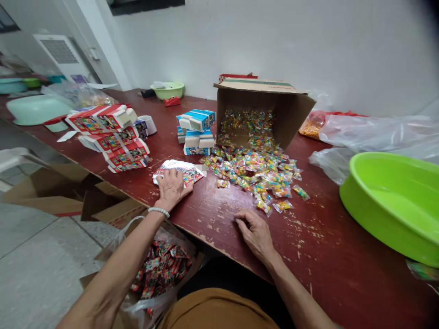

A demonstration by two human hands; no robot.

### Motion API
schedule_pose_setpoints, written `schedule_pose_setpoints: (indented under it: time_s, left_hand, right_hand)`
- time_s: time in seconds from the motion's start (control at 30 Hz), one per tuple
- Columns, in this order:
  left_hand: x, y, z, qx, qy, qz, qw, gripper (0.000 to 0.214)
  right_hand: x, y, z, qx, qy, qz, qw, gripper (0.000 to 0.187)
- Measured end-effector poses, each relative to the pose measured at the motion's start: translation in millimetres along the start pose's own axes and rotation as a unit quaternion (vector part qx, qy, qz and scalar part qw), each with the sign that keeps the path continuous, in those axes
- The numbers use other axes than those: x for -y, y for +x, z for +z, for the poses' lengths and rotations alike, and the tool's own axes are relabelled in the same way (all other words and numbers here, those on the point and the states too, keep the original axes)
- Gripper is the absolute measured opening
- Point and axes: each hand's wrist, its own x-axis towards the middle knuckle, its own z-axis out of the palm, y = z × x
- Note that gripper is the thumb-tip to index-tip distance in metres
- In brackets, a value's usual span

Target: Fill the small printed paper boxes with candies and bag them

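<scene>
My left hand lies with its fingers stretched over a flat white printed packet near the table's front edge. The hand partly covers the packet. My right hand rests on the tabletop with its fingers curled in, and nothing shows in them. Just beyond it spreads a heap of small clear packets of coloured candies, spilling from a cardboard box on its side. Blue and white printed cartons are stacked behind the flat packet. Red printed cartons form another stack to the left.
A bright green basin stands at the right, beside clear plastic bags. Below the table edge, an open bag holds many small red packets. Cardboard boxes lie on the floor. A red tape dispenser sits farther back.
</scene>
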Motion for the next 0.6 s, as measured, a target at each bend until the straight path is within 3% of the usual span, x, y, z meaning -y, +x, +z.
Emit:
schedule_pose_setpoints:
  time_s: [0.1,0.2,0.27,0.33,0.37,0.4,0.5,0.53,0.6]
  left_hand:
    - [-9.9,-17.3,-16.8,-0.028,-0.009,0.004,1.000,0.050]
    - [-33.1,-57.4,-34.9,-0.037,-0.048,0.044,0.997,0.048]
    - [-49.9,-90.4,-46.9,-0.020,-0.169,0.097,0.981,0.043]
    - [-61.7,-118.0,-58.5,0.060,-0.336,0.044,0.939,0.045]
    - [-65.2,-127.6,-63.7,0.135,-0.444,-0.008,0.886,0.048]
    - [-67.1,-134.1,-68.2,0.217,-0.544,-0.059,0.809,0.050]
    - [-70.1,-141.8,-75.3,0.423,-0.735,-0.135,0.512,0.053]
    - [-71.9,-143.1,-75.7,0.453,-0.766,-0.135,0.436,0.054]
    - [-77.5,-146.6,-75.1,0.477,-0.805,-0.127,0.330,0.056]
  right_hand:
    - [6.7,1.7,0.5,-0.014,0.070,0.077,0.994,0.018]
    - [23.7,4.8,2.6,-0.029,0.248,0.163,0.955,0.044]
    - [37.4,6.4,2.3,-0.025,0.345,0.183,0.920,0.049]
    - [49.3,6.0,-0.9,-0.005,0.377,0.188,0.907,0.041]
    - [54.1,5.0,-3.3,0.013,0.379,0.190,0.906,0.037]
    - [58.3,3.3,-6.0,0.035,0.379,0.192,0.905,0.033]
    - [67.6,-3.0,-12.7,0.125,0.402,0.191,0.887,0.028]
    - [70.1,-5.1,-13.8,0.153,0.413,0.186,0.878,0.027]
    - [73.9,-8.4,-14.2,0.188,0.426,0.170,0.868,0.028]
